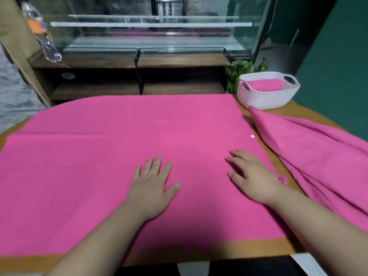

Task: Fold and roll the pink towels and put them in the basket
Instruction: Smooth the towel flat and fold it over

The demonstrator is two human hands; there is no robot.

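A large pink towel (99,166) lies spread flat over most of the wooden table (249,250). My left hand (153,186) rests palm down on the towel near its middle, fingers straight and spread. My right hand (251,176) lies flat on the towel close to its right edge, fingers pointing left. A second pink towel (322,156) lies bunched and creased on the table's right side. At the far right corner stands a white perforated basket (266,98) with one rolled pink towel (264,85) inside.
A glass display case (151,26) on a dark wooden shelf unit stands behind the table. A plastic water bottle (39,30) stands at the far left. Green leaves (239,70) show behind the basket. A small white speck (252,136) lies on the spread towel.
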